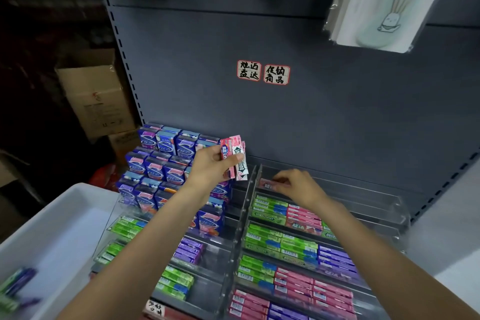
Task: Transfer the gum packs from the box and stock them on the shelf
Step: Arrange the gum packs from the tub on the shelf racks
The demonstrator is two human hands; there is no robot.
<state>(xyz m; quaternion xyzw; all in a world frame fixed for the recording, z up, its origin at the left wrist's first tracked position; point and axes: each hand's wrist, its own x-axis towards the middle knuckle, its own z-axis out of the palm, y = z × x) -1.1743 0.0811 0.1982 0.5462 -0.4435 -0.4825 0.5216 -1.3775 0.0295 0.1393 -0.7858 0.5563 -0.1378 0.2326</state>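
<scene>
At the top tier of the shelf (337, 184), the right hand (296, 185) pinched one pink pack (267, 184) into its slot, while the left hand (210, 169) gripped spare gum packs (235, 159) upright, evidently ready to follow.

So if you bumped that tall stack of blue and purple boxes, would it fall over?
Probably some would. The blue and purple boxes stand upright in stepped rows, one above another, so a push on the top ones could tip them forward. They look like small cardboard packs, likely light, so they would slide or topple easily. Each seems stiff and flat-sided, so it should not roll.
</scene>
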